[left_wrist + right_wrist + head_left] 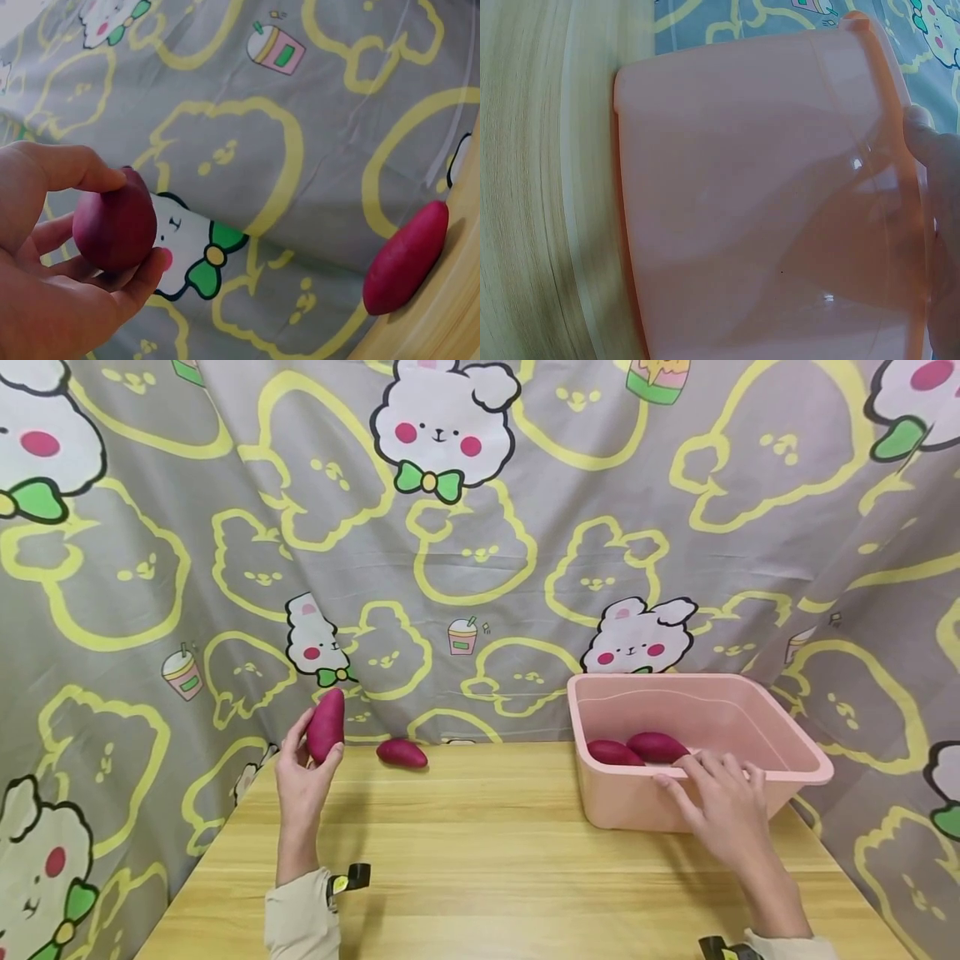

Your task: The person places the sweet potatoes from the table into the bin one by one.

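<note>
My left hand [303,777] holds a purple sweet potato [327,727] upright above the table's left side, fingers and thumb around it. The left wrist view shows the same sweet potato [116,221] end-on between the fingertips. On the table to its right lies another sweet potato [402,753], near the back edge. My right hand [723,802] grips the front rim of a pink plastic bin [630,797], fingers over the edge and thumb on the near side. Inside the bin lie two sweet potatoes [658,747]. In the right wrist view the bin's outer wall [757,195] fills most of the picture.
The wooden table [480,852] carries the bin at its right back. Behind it and at both sides hangs a grey cloth [480,602] with yellow outlines and cartoon rabbits. Dark camera mounts [348,880] sit on both wrists.
</note>
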`<control>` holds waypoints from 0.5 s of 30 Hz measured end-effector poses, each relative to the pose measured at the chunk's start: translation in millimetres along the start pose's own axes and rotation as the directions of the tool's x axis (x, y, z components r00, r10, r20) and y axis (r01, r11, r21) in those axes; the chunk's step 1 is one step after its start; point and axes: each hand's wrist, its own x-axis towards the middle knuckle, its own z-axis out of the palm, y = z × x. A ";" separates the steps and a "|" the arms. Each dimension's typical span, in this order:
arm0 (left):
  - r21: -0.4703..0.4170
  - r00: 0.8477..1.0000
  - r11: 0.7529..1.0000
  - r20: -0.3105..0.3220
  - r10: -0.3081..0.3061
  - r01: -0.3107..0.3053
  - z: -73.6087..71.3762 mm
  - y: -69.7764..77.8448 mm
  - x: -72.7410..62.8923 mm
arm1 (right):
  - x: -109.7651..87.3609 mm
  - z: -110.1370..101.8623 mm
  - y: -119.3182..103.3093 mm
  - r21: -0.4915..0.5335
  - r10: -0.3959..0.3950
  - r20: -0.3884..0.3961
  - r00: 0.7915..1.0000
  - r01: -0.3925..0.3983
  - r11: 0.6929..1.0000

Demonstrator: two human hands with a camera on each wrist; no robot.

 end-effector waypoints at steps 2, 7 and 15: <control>-0.018 1.000 1.000 0.013 0.002 -0.002 1.3 1.2 -0.4 | -0.1 -0.1 -0.3 0.003 -0.001 -0.001 1.000 0.001 1.000; -0.062 0.999 0.998 0.050 -0.018 0.021 5.5 4.8 -2.2 | -0.4 0.7 -0.3 0.002 0.001 -0.003 1.000 -0.001 1.000; -0.100 0.995 0.994 0.100 -0.029 0.039 14.4 13.2 -5.8 | -0.6 1.1 -1.3 -0.003 -0.007 -0.008 1.000 0.007 1.000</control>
